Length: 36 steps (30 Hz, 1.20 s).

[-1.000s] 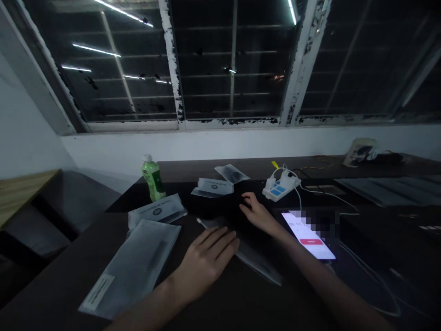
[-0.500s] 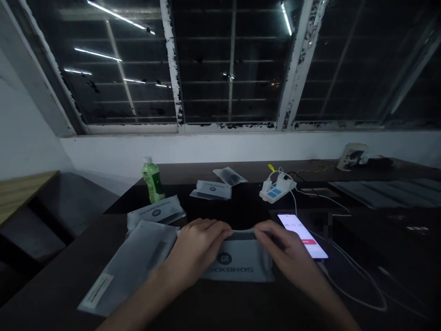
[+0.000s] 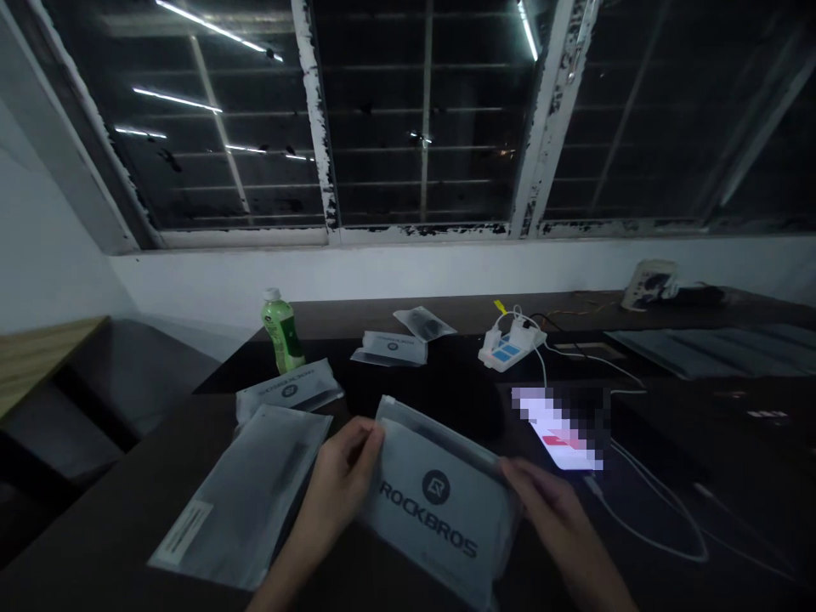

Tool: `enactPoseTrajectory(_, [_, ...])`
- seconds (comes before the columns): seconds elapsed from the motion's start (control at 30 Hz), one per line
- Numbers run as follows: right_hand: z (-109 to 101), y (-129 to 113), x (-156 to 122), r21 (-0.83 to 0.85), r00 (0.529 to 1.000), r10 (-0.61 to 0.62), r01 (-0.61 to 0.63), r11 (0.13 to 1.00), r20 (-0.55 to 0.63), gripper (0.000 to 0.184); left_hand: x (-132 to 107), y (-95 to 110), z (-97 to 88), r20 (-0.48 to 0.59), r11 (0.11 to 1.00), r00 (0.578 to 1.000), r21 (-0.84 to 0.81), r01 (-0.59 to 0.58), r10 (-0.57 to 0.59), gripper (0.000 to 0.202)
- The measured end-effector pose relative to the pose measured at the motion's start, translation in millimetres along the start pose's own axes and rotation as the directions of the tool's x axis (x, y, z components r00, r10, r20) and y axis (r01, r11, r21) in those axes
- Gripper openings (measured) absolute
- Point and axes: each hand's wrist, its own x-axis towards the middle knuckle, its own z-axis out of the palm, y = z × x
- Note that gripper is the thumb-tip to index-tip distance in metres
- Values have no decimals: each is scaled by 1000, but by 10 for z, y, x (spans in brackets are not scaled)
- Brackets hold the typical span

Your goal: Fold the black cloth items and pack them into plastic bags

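A frosted zip bag printed with ROCKBROS and a round logo is held up, tilted, its right side lower. My left hand pinches its left edge near the upper corner. At the right edge, my right hand grips it just below the top corner, thumb in front. Left of my left hand lies a larger frosted bag with a white label. Behind that rests another printed bag, which looks filled.
A green bottle stands at the back left. Two more bags lie farther back. A white power strip, a lit phone and a white cable are on the right. Flat plastic sheets lie at the far right.
The bag has been raised towards me and tilted, its right side dropping. My hands have moved apart from along its top edge to its two sides.
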Motion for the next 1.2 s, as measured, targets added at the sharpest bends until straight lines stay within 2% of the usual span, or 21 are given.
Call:
enactPoseTrajectory(0.13, [-44,-201,82,-146,976,-30,62,987,216,33,105,196,-12,163,994,984,68,-90,78,26])
enactPoseTrajectory(0.23, [60,-446,182,-198,936,-76,152,968,345,30,147,348,-25,263,976,958,148,-158,115,25])
enactPoseTrajectory(0.37, [287,-639,329,-204,909,-201,289,935,364,25,171,413,-2,338,964,932,174,-202,135,24])
enactPoseTrajectory(0.47, [396,-625,431,-162,903,-254,325,932,346,26,186,375,16,324,966,936,162,-201,140,23])
enactPoseTrajectory(0.6, [447,-542,499,-91,893,-247,302,949,377,21,202,319,47,307,970,944,169,-178,120,25])
enactPoseTrajectory(0.8, [430,-509,458,-109,922,-185,233,966,340,23,224,236,83,236,975,965,162,-154,113,30])
enactPoseTrajectory(1.0, [295,-377,233,-187,933,-126,198,962,338,26,363,91,-66,107,976,988,178,-128,110,30])
enactPoseTrajectory(1.2, [90,-184,-195,-310,941,-33,145,940,338,24,406,-12,-322,25,961,994,256,-105,102,30])
